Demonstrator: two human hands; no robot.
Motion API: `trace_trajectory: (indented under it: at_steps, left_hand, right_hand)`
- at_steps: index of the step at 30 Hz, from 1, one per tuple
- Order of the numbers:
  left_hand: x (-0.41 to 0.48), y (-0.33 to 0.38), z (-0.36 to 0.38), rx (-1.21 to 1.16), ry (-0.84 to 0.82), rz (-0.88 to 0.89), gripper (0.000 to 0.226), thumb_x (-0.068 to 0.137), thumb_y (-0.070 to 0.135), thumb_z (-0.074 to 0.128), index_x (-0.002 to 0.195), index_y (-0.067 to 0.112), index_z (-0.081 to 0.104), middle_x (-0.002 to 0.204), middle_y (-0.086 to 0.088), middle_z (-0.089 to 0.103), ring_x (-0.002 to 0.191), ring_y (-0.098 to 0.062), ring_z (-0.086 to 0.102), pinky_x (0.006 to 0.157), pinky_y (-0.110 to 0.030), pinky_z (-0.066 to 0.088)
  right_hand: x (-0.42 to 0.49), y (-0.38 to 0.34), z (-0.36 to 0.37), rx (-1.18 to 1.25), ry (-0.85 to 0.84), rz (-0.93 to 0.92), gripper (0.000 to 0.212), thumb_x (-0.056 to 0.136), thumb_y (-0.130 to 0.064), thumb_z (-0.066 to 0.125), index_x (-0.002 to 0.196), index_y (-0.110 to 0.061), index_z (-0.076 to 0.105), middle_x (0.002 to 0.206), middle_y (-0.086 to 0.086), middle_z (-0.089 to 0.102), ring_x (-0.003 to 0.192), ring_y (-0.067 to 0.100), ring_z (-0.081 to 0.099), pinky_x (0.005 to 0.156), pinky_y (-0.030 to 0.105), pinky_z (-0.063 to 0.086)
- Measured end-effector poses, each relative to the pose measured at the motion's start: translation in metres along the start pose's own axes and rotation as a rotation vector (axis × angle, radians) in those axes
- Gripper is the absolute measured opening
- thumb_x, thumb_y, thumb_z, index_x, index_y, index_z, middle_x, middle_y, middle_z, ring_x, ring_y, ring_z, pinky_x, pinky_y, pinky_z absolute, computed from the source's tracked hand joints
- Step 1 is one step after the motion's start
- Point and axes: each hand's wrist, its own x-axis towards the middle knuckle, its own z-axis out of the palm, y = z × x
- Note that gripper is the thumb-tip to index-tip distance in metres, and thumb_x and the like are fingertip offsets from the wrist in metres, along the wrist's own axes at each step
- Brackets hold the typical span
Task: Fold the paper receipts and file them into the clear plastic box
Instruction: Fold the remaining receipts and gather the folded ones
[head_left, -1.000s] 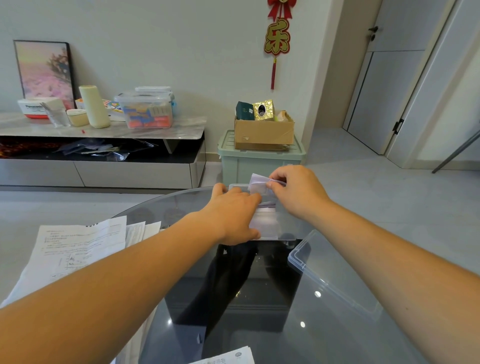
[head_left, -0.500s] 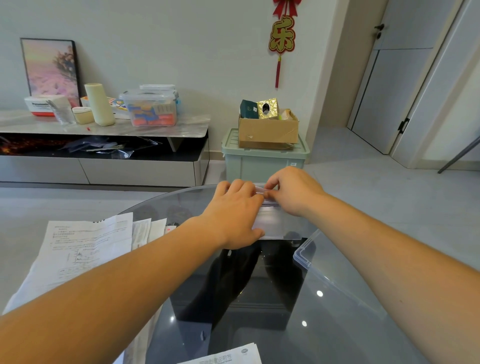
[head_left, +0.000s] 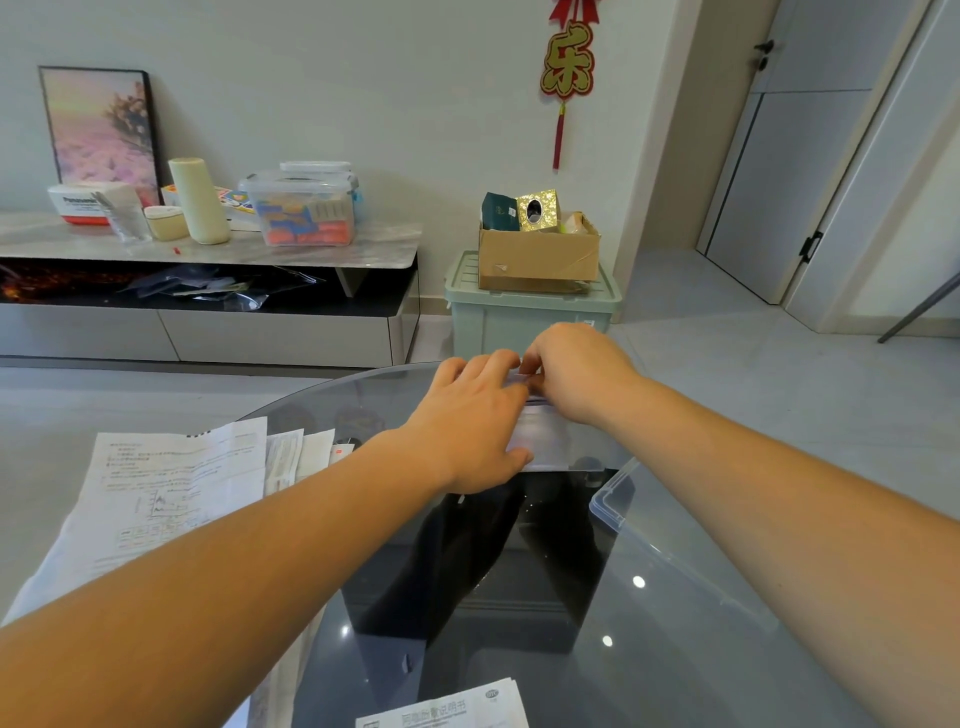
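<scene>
Comparing with a second ago, I see the folded receipt (head_left: 524, 378) now sunk almost fully into the clear plastic box (head_left: 550, 447) on the tabletop (head_left: 675, 649), right hand (head_left: 576, 369) fingers pinching its top edge, left hand (head_left: 467, 421) fingers curled around the box.

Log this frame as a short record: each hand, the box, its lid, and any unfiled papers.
left hand: grips the clear plastic box from its left side, fingers over the top
right hand: pinches a folded receipt at the box's top opening
box contents: pale folded paper shows through the wall
lid: off, lying on the glass table to the right of the box
unfiled papers: a spread stack on the table's left; another sheet at the near edge
</scene>
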Motion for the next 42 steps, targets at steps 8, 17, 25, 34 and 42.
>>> trace_trajectory:
  at_steps: [8,17,25,34,42]
  left_hand:
    - [-0.002,0.001,-0.001,0.016,0.041,-0.007,0.082,0.087,0.059,0.058,0.15,0.016,0.026,0.149,-0.002,0.028,0.139,-0.023,0.027,0.115,-0.041,0.023]
    - [-0.003,0.003,-0.003,0.017,0.019,-0.021,0.074,0.089,0.057,0.055,0.147,0.019,0.03,0.146,0.0,0.032,0.133,-0.02,0.04,0.119,-0.049,0.016]
    - [-0.003,-0.004,0.0,-0.064,0.077,0.056,0.071,0.085,0.056,0.06,0.141,0.019,0.038,0.137,0.002,0.043,0.122,-0.019,0.049,0.11,-0.039,0.038]
    - [-0.008,-0.01,-0.002,-0.171,0.078,0.101,0.075,0.085,0.055,0.063,0.146,0.021,0.035,0.146,0.005,0.042,0.124,-0.015,0.048,0.099,-0.031,0.044]
    - [-0.003,-0.011,-0.01,-0.066,-0.074,0.097,0.075,0.088,0.059,0.057,0.148,0.022,0.032,0.146,0.002,0.046,0.133,-0.019,0.044,0.114,-0.038,0.033]
  right_hand:
    - [-0.014,0.018,0.004,0.393,0.206,0.027,0.01,0.087,-0.018,0.073,0.095,-0.023,0.07,0.087,-0.009,0.067,0.086,0.013,0.063,0.083,0.035,0.054]
    - [-0.036,0.028,0.009,0.312,0.035,-0.146,0.025,0.102,-0.035,0.048,0.115,-0.026,0.068,0.106,-0.01,0.069,0.098,0.01,0.061,0.087,0.036,0.051]
    - [-0.04,0.027,0.007,0.212,-0.045,-0.274,0.061,0.093,-0.07,0.024,0.127,-0.031,0.057,0.117,-0.012,0.066,0.108,0.01,0.06,0.097,0.042,0.048]
    - [-0.047,0.029,0.004,0.141,-0.03,-0.331,0.056,0.095,-0.065,0.041,0.139,-0.031,0.052,0.126,-0.012,0.062,0.114,0.007,0.051,0.103,0.032,0.038]
    - [-0.051,0.031,0.01,-0.096,-0.025,-0.327,0.072,0.089,-0.077,0.024,0.142,-0.033,0.045,0.132,-0.015,0.058,0.122,0.008,0.049,0.112,0.034,0.026]
